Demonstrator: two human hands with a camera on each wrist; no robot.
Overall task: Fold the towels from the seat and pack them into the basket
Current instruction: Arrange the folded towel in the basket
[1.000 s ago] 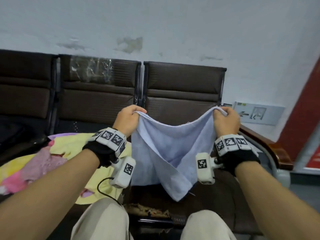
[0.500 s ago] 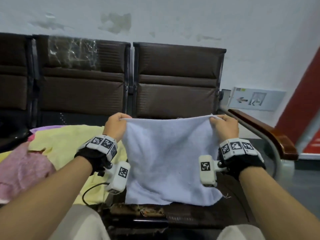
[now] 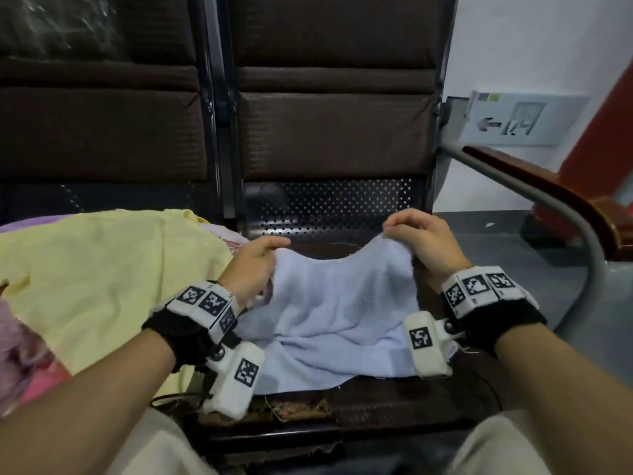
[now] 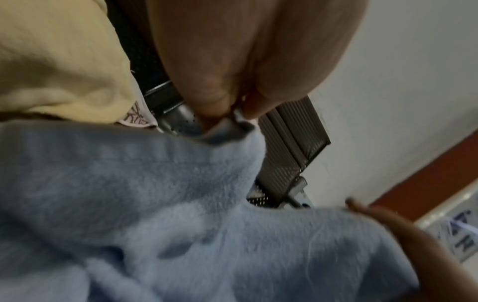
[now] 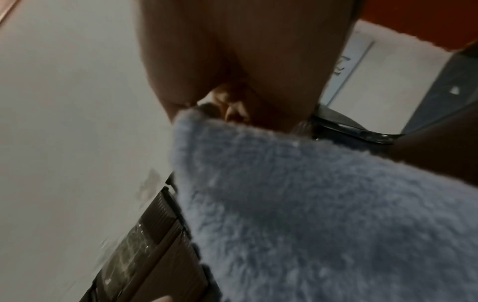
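We are laying the blue towel (image 3: 335, 313) flat on the bench (image 3: 376, 402), near its front edge. Our left hand (image 3: 253, 265) and right hand (image 3: 424, 241) each pinch a far corner. Next, probably, we fold it in half. No basket is visible.

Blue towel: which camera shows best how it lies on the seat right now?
The head view: the blue towel shows nearly whole, its near part on the seat, far corners pinched by the left hand and right hand. The wrist views show only blurred close-up pile at each grip.
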